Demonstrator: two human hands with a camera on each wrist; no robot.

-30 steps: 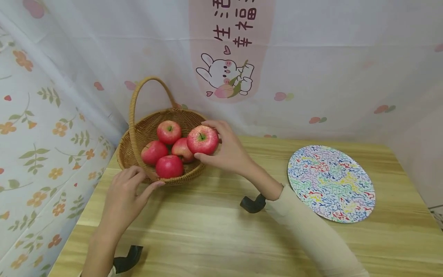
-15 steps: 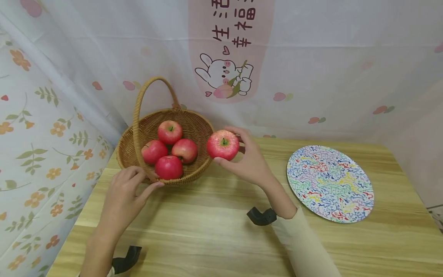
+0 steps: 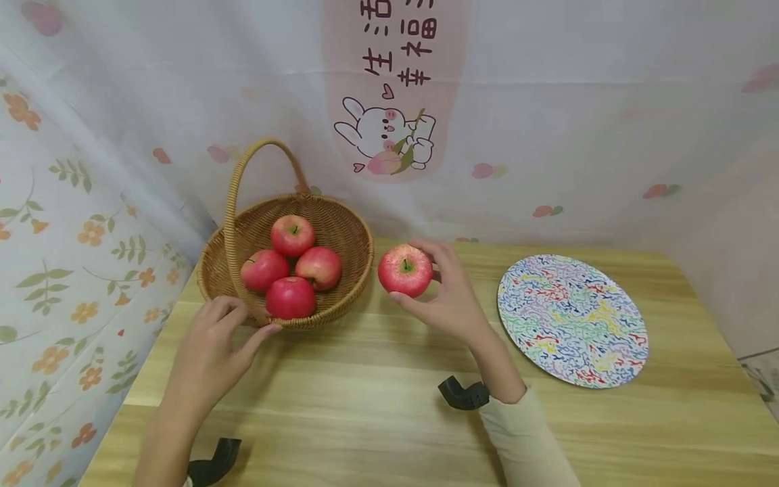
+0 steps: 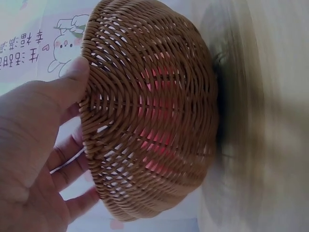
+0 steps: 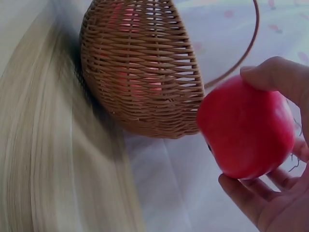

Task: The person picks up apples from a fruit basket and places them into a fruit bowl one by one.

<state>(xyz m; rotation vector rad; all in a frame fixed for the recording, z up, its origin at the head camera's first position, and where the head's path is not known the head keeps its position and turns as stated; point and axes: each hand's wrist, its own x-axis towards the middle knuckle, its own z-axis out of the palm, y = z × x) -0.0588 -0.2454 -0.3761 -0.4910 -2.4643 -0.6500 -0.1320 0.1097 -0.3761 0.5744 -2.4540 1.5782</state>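
Observation:
My right hand point(image 3: 449, 301) grips a red apple point(image 3: 404, 270) between thumb and fingers, just right of the wicker basket point(image 3: 348, 233). In the right wrist view this apple point(image 5: 246, 128) appears clear of the basket wall point(image 5: 145, 63), its stem end turned away. Several more red apples point(image 3: 292, 235) lie together inside the basket. At the basket's near left rim, by the foot of its handle point(image 3: 233, 223), my left hand point(image 3: 207, 355) pinches the edge. The left wrist view shows the thumb point(image 4: 75, 79) on the rim, with the other fingers partly hidden beyond it.
A round flat board point(image 3: 572, 321) with multicoloured squiggles lies on the right of the wooden table point(image 3: 365, 412). Behind the table hangs a white curtain point(image 3: 535, 135) with a rabbit print; a floral cloth point(image 3: 67, 284) hangs at the left. Black curved pieces point(image 3: 464, 393) sit at both wrists.
My right hand has carried the apple rightward and nearer, from over the basket's right side to beside it. My left hand stays at the rim. The camera view has shifted slightly.

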